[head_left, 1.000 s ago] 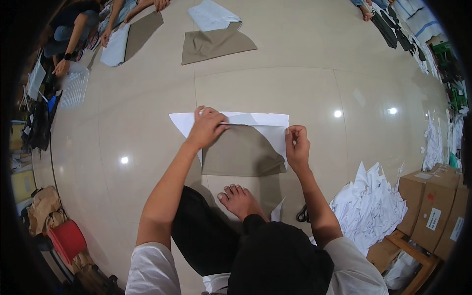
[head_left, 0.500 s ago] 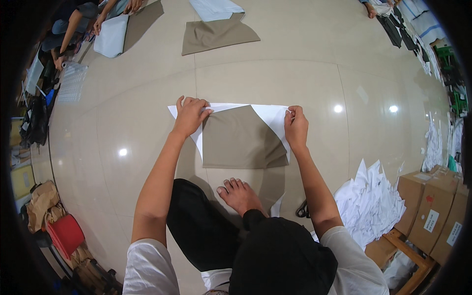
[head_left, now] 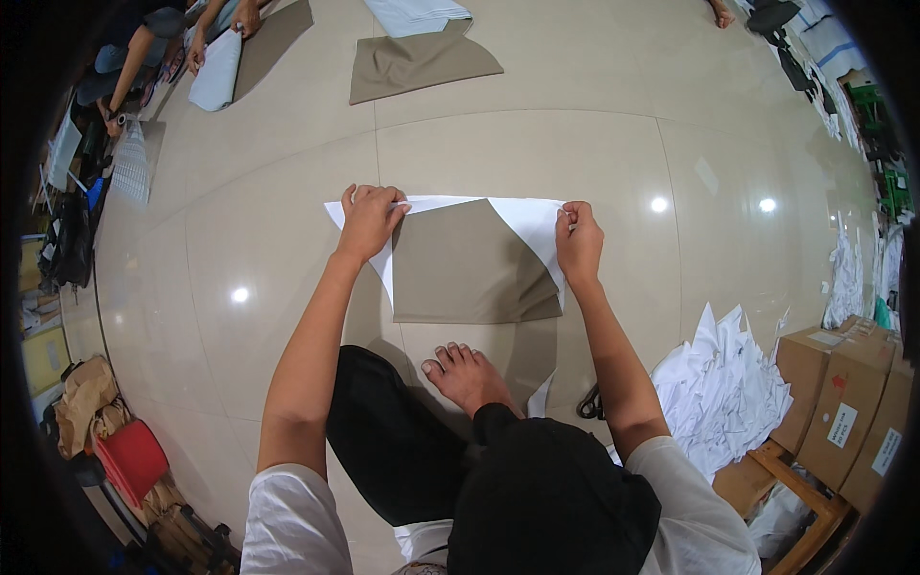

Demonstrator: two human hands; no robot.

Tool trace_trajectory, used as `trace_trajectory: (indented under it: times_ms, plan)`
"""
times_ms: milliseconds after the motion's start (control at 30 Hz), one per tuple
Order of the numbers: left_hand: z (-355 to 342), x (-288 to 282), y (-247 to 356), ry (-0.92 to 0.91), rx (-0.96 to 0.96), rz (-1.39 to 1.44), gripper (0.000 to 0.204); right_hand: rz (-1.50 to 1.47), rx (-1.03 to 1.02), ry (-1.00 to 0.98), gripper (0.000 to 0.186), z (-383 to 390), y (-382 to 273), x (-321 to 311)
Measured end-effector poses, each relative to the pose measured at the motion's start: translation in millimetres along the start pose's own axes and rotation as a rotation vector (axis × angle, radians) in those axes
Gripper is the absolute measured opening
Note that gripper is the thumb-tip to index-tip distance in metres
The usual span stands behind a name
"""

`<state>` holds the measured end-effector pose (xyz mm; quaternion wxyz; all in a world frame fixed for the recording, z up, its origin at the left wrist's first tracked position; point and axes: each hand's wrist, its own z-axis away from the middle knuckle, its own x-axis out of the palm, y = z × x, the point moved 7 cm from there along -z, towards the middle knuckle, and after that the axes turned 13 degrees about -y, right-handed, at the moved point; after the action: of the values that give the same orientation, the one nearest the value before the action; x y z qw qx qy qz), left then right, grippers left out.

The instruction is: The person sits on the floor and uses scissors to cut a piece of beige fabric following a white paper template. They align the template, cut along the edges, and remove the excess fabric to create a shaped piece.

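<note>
A white sheet [head_left: 522, 218] lies on the floor before me, with a taupe fabric piece [head_left: 460, 273] on top of it; the fabric's curved right edge leaves white showing around it. My left hand [head_left: 369, 220] pinches the sheet's top edge near the fabric's upper left corner. At the top right corner, my right hand [head_left: 580, 241] has its fingers closed on the sheet. My bare foot [head_left: 470, 379] rests just below the fabric. Dark-handled scissors [head_left: 589, 407], partly hidden by my right forearm, lie on the floor.
Co-workers [head_left: 144, 48] handle fabric at the upper left. Another taupe piece [head_left: 422, 72] with light blue cloth [head_left: 412, 14] lies farther ahead. A heap of white scraps [head_left: 724, 393] and cardboard boxes [head_left: 834, 402] are at my right. A red item [head_left: 129, 460] sits at the lower left.
Both hands have moved upward in view and the left one slightly leftward. The white strip that lay across the fabric's top has shifted back, uncovering more taupe fabric.
</note>
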<state>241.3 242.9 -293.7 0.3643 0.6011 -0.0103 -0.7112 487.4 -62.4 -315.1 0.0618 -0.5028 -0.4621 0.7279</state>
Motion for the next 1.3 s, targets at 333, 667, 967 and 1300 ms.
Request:
trace_trajectory:
  times_ms: [333, 667, 967, 1300]
  plan:
    - [-3.0, 2.4, -3.9, 0.026, -0.001, 0.003, 0.019, -0.006, -0.01, 0.022, 0.012, -1.3, -2.5, 0.3]
    - [-6.6, 4.5, -3.4, 0.028, -0.026, -0.03, 0.022, 0.038, -0.017, 0.053, 0.014, -2.3, -2.7, 1.0]
    - [-4.6, 2.1, -3.3, 0.09, -0.045, -0.069, 0.022, 0.042, 0.024, 0.043, 0.015, -3.3, -0.8, 2.2]
    - [8.4, 0.2, -26.0, 0.261, -0.031, -0.066, 0.024, 0.016, 0.146, -0.082, 0.048, 32.9, -8.9, -6.7]
